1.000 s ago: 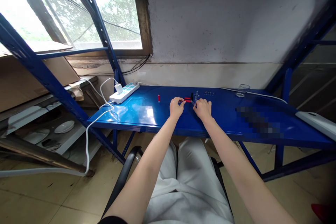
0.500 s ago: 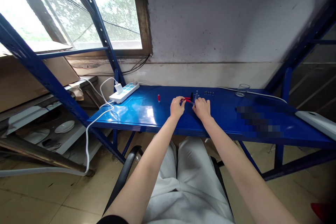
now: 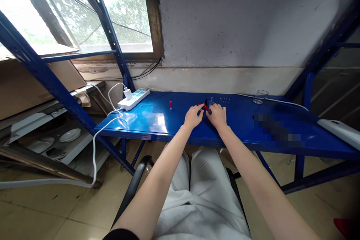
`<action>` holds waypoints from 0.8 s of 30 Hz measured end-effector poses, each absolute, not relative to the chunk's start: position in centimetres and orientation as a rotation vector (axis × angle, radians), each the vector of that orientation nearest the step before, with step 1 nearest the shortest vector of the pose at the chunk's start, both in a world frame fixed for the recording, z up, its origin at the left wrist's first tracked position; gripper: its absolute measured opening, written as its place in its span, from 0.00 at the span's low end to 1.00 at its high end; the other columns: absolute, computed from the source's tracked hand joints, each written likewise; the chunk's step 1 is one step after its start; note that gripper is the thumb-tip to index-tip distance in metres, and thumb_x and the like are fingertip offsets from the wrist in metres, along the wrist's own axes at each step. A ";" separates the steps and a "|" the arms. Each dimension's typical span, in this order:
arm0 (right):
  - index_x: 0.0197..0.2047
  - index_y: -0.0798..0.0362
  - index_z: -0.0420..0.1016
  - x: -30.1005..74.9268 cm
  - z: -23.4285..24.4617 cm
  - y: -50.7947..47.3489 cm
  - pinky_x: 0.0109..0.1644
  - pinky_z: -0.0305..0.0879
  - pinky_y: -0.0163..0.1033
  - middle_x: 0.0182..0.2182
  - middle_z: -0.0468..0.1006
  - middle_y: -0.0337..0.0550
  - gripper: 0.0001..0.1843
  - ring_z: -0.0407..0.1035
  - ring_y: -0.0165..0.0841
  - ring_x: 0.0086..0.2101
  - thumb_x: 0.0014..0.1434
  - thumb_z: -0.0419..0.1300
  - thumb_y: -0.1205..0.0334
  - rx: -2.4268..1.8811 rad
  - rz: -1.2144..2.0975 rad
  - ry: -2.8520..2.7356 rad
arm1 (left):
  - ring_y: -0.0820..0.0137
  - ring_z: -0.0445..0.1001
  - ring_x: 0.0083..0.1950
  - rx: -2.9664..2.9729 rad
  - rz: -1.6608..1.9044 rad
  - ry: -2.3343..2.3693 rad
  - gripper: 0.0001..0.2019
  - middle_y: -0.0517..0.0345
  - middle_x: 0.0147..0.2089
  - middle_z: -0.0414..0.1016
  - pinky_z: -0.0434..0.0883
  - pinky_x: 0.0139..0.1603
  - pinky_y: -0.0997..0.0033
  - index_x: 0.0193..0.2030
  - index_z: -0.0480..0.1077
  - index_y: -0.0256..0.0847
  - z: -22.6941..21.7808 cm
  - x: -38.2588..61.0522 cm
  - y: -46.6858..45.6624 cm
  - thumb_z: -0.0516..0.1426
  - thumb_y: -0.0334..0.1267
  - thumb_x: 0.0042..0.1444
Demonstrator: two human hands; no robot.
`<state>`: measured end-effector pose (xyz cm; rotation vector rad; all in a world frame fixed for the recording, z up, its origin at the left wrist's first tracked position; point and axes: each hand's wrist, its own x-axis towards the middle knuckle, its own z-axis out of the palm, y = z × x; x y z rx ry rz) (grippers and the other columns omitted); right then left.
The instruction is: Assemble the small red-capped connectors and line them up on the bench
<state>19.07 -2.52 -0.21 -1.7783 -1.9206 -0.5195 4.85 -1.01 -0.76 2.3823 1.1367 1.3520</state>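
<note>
Both my hands rest close together on the blue metal shelf [image 3: 157, 123] in front of me. My left hand [image 3: 192, 117] has its fingers curled, fingertips touching a small red-handled tool [image 3: 205, 107] lying between the hands. My right hand [image 3: 218, 115] is closed around the tool's other side, with a thin clear piece sticking up by its fingers. What exactly each hand pinches is too small to make out. A small red cap-like piece [image 3: 170, 105] lies alone to the left.
A white power strip [image 3: 133, 98] with a plugged charger and cable sits at the shelf's back left. A row of small dark parts [image 3: 224, 100] and a glass cup [image 3: 260, 96] stand at the back. Blue rack posts rise on both sides; a chair is under me.
My left hand has shifted right, closing the gap to my right hand, and now covers most of the red tool. The view moved slightly.
</note>
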 end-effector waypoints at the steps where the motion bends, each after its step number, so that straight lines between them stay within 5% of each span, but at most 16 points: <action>1: 0.34 0.55 0.70 19.1 -0.3 -2.5 0.40 0.48 0.42 0.35 0.71 0.51 0.11 0.60 0.40 0.39 0.58 0.48 0.62 -1.764 -0.519 -1.922 | 0.69 0.69 0.41 2.374 1.362 1.135 0.17 0.54 0.39 0.73 0.68 0.43 0.69 0.54 0.65 0.43 -0.8 4.8 -1.0 0.49 0.36 0.58; 10: 0.35 0.55 0.70 19.4 -0.7 -2.1 0.40 0.47 0.41 0.37 0.71 0.50 0.10 0.60 0.39 0.40 0.58 0.49 0.63 -1.716 -0.466 -1.945 | 0.71 0.70 0.39 2.264 1.422 1.113 0.08 0.54 0.38 0.73 0.69 0.42 0.70 0.41 0.69 0.40 -0.9 4.8 -0.4 0.51 0.35 0.57; 24: 0.35 0.55 0.72 19.5 -0.5 -2.4 0.40 0.48 0.41 0.36 0.71 0.51 0.12 0.60 0.40 0.40 0.59 0.48 0.63 -1.686 -0.454 -2.063 | 0.69 0.69 0.39 2.445 1.248 1.115 0.07 0.55 0.37 0.72 0.67 0.39 0.70 0.39 0.68 0.41 -0.4 4.7 -0.3 0.51 0.34 0.55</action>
